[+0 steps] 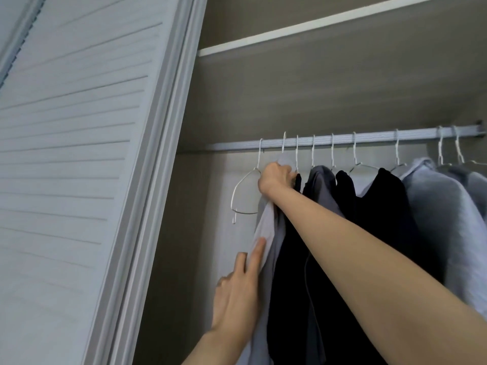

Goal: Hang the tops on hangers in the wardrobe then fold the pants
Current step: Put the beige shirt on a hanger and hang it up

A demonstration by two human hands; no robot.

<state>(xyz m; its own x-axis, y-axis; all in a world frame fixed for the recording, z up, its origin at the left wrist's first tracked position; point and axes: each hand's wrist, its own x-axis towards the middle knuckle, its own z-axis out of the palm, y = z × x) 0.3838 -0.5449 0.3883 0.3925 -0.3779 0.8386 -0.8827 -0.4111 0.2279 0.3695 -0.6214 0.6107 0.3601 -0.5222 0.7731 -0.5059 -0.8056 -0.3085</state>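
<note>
A light grey top [266,227] hangs from a white wire hanger whose hook [284,143] sits on the wardrobe rail [369,139]. My right hand [275,177] grips the top's neck and the hanger just below the rail. My left hand [237,293] lies lower down, fingers straight, touching the grey fabric's left edge. To the left an empty white wire hanger [243,191] hangs on the rail. No pants are in view.
Several dark and grey tops [374,212] fill the rail to the right on white hangers. A white louvred door [71,154] stands at the left. A shelf edge [303,26] runs above the rail.
</note>
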